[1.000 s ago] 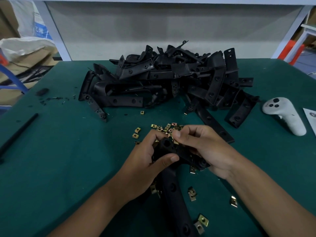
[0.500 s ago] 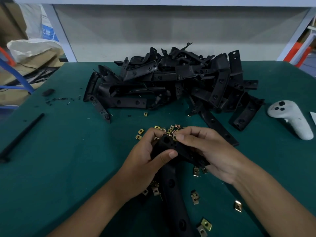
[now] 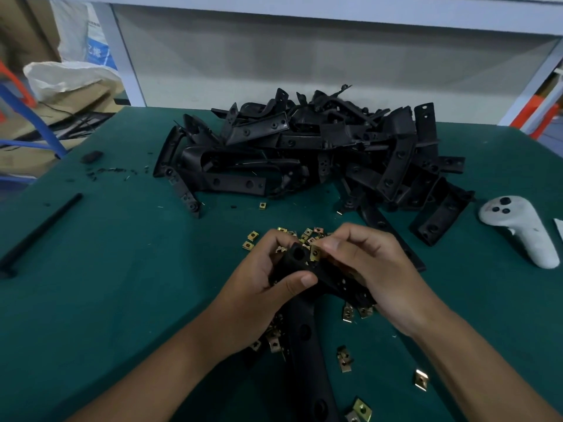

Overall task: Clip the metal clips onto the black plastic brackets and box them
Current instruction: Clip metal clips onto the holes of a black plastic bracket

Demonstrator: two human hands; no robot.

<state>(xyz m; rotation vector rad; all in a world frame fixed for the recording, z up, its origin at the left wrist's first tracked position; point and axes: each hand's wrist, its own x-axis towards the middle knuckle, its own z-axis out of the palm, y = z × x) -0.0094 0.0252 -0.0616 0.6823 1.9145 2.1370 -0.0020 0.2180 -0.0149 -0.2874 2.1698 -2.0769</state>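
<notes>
With the left hand [image 3: 259, 287] gripping the black plastic bracket [image 3: 304, 300], the right hand [image 3: 365, 263], pinching a small brass-coloured metal clip [image 3: 315, 254], should push it squarely toward 9 o'clock

Green table [image 3: 91, 284], grey wall [image 3: 304, 62]

The black bracket [image 3: 304, 339] runs off the frame's bottom edge, and its middle is covered by the left hand [image 3: 262, 296] and right hand [image 3: 374, 269]. The right hand's fingertips hide most of a brass clip [image 3: 315, 253]. More clips [image 3: 275, 339] lie half hidden under the left wrist. At far right, a white sheet [image 3: 559, 228] is cut off by the edge.
</notes>
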